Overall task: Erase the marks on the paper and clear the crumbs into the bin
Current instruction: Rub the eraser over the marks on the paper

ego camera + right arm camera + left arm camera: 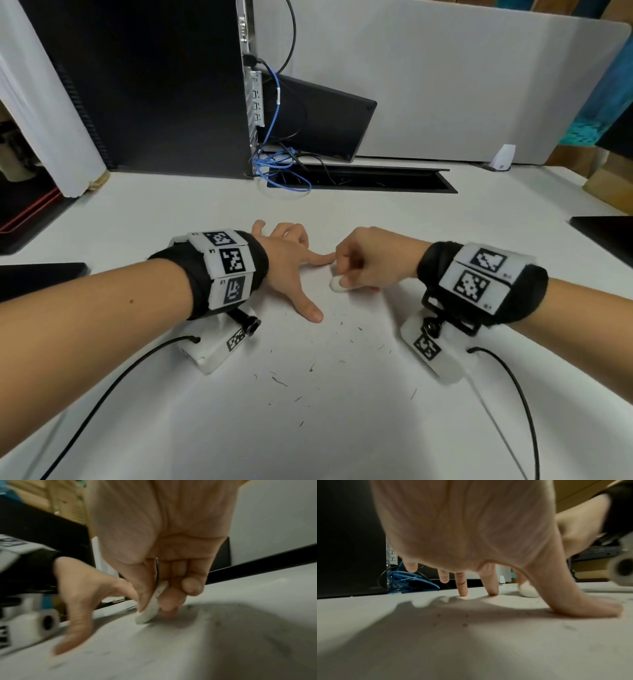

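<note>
Dark crumbs (310, 368) lie scattered on the paper (342, 428), nearer the viewer than the eraser (337, 284). The right hand (373, 260) pinches the eraser, its edge pressed to the paper. Just left of the eraser, the left hand (287, 263) presses the sheet with fingers spread. No bin is visible.

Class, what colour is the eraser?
White; the eraser shows best in the head view, pinched in the right hand.

right hand (370, 257) pinching eraser (337, 284), crumbs (308, 370) scattered

white eraser (338, 284), dark crumbs (279, 381) (thin flecks), white paper (342, 428), blue cables (274, 164)
</note>
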Demonstrator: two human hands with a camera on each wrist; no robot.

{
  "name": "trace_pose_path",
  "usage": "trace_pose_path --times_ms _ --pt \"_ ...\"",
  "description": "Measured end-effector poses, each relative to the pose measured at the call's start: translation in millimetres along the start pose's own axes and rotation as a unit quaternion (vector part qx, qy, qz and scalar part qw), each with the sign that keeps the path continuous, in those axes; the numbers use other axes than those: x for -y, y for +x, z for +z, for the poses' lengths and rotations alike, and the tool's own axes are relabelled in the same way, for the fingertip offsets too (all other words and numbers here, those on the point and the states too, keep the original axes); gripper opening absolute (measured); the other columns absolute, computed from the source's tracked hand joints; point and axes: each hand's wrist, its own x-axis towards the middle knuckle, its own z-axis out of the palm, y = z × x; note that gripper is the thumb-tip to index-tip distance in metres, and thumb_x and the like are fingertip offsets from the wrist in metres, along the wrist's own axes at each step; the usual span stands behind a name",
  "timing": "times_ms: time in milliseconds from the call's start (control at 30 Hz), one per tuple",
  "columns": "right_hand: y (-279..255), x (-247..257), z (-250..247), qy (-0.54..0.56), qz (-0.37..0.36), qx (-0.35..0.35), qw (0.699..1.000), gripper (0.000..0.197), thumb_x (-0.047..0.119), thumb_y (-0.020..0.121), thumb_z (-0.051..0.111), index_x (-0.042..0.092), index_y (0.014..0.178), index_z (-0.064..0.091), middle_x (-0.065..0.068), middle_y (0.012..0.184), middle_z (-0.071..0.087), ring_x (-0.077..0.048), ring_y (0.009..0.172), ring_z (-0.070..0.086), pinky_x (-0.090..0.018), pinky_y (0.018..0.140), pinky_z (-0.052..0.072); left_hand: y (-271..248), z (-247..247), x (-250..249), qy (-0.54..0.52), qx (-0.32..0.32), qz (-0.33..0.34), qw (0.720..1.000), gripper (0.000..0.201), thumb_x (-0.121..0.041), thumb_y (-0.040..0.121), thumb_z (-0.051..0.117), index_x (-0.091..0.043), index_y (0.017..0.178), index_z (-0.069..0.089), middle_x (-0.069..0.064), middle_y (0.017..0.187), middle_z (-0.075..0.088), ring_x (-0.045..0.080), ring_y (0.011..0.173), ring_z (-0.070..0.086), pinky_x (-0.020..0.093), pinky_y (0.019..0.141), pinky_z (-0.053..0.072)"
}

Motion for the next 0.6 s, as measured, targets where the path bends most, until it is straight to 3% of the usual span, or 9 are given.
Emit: trace_pose_path --times_ms 100,233,333,433,600 --pt "3.4 -2.9 -4.5 -0.006 0.017 -0.036 0.999 0.02 0.025 0.084 0.067 0.02 0.069 0.055 0.006 0.062 0.056 -0.003 0.049 0.05 -0.017 0.055 0.038 -0.4 -0.7 -1.1 0.008 0.001 -0.004 1.0 0.099 -0.075 0.06 0.063 -0.056 0.141 0.009 -0.002 0.137 0.02 0.015 0.139 0.002 0.054 0.112 -0.009" --pt "-2.5 0.3 -1.3 0.051 -0.01 0.044 0.998 0.024 0.023 0.083 0.068 0.022 0.063 0.055 -0.003 0.056 0.058 -0.004 0.04 0.047 -0.013 0.053 0.039 0.0 -2.0 -1.6 0.011 0.001 -0.009 1.0 0.1 -0.075 0.059 0.064 -0.056 0.141 0.01 -0.001 0.139 0.018 0.016 0.14 -0.003 0.055 0.112 -0.009" --pt "2.0 -0.4 -4.6 0.019 0.004 -0.008 1.0 0.021 0.025 0.083 0.068 0.02 0.067 0.057 0.002 0.052 0.057 0.001 0.037 0.048 -0.018 0.056 0.041 -0.3 -1.6 -1.0 0.013 0.0 -0.01 1.0 0.1 -0.076 0.059 0.063 -0.057 0.14 0.009 -0.001 0.137 0.022 0.016 0.139 0.002 0.055 0.111 -0.007" --pt "4.0 4.9 -0.6 0.03 -0.005 0.008 0.999 0.024 0.023 0.082 0.069 0.022 0.064 0.054 0.011 0.046 0.055 -0.001 0.037 0.049 -0.017 0.055 0.041 -0.8 -1.6 0.0 0.006 -0.004 -0.009 1.0 0.096 -0.075 0.059 0.063 -0.057 0.139 0.015 -0.001 0.136 0.022 0.016 0.139 0.001 0.054 0.112 -0.007" --pt "12.0 8.2 0.2 0.007 0.002 -0.041 0.999 0.026 0.024 0.083 0.067 0.023 0.063 0.051 0.009 0.052 0.055 0.006 0.037 0.049 -0.021 0.063 0.041 -1.0 -2.1 1.6 0.015 0.003 -0.013 1.0 0.095 -0.076 0.059 0.063 -0.054 0.14 0.018 0.0 0.146 0.013 0.019 0.142 -0.008 0.057 0.112 -0.011"
